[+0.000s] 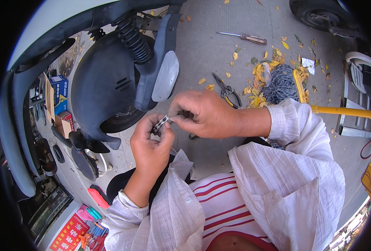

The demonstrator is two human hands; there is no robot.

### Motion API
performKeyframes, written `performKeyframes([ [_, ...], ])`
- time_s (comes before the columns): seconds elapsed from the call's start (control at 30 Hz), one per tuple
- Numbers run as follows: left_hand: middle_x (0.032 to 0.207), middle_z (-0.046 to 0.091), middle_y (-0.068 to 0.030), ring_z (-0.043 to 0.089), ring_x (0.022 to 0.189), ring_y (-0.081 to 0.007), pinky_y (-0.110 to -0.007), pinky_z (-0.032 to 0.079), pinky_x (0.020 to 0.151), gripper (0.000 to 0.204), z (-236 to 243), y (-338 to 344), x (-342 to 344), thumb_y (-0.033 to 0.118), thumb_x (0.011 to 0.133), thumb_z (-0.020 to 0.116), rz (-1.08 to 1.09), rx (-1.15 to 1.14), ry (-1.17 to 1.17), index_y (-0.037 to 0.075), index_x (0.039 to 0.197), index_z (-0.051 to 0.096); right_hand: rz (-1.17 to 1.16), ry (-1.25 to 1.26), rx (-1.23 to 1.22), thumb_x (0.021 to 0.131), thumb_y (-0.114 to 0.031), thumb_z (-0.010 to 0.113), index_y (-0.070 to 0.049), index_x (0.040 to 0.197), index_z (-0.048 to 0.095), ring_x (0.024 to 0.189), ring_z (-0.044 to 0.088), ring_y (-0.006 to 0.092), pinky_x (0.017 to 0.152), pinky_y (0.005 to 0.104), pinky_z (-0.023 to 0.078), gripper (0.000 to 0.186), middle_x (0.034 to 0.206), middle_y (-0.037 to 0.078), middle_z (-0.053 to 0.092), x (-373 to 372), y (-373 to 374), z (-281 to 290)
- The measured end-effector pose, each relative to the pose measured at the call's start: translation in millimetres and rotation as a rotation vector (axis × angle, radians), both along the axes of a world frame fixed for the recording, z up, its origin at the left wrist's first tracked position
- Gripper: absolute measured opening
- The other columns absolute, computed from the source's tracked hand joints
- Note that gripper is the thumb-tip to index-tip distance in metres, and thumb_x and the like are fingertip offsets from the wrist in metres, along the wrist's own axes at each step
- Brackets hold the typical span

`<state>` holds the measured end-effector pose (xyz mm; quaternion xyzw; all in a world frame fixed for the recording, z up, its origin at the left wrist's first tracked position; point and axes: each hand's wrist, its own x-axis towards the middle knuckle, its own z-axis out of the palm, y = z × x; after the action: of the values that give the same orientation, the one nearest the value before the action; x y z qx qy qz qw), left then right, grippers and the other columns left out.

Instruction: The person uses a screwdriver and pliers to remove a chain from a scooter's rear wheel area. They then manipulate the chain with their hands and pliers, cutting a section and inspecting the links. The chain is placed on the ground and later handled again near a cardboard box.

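My left hand (152,144) holds a short length of metal chain (161,123) between thumb and curled fingers, in front of a scooter's rear wheel and dark mudguard (95,88). My right hand (204,115) pinches at the upper end of the same chain, its thumb and forefinger close to my left thumb. Behind my right hand, a pair of pliers (232,96) with yellow and black handles lies on the concrete. Farther off lies a screwdriver (253,39).
The scooter body (47,31) fills the upper left, beside cardboard boxes (60,92). A grey mop head (279,83) with yellow handle (346,111) lies among fallen leaves (256,98). Another wheel (321,16) is at top right, metal steps or frame (353,129) at right, a red sign (70,232) lower left.
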<state>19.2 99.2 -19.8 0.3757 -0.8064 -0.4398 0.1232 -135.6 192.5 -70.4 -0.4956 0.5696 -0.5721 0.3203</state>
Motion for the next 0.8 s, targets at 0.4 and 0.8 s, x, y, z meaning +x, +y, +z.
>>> performKeyframes([
  [0.4, 0.081, 0.064, -0.0051, 0.056, 0.07, -0.0057, -0.021, 0.046, 0.063, 0.016, -2, -3, 0, 0.005, 0.088, 0.059, 0.077, 0.175, -0.051, -0.006, 0.1, 0.06, -0.041, 0.186, -0.203, 0.08, -0.004, 0.066, -0.005, 0.11, 0.065, 0.075, 0.063, 0.0291, 0.064, 0.0369, 0.05, 0.03, 0.086, 0.011, 0.063, 9, 4, -17],
  [0.8, 0.089, 0.064, -0.0095, 0.06, 0.085, -0.0139, -0.03, 0.048, 0.084, 0.017, 12, -9, 1, 0.01, 0.096, 0.052, 0.134, 0.214, 0.055, -0.005, 0.105, 0.056, -0.004, 0.243, 0.092, 0.088, -0.023, 0.059, -0.008, 0.101, 0.055, 0.08, 0.061, 0.0294, 0.068, 0.0396, 0.05, 0.02, 0.09, 0.01, 0.059, -16, 26, -87],
])
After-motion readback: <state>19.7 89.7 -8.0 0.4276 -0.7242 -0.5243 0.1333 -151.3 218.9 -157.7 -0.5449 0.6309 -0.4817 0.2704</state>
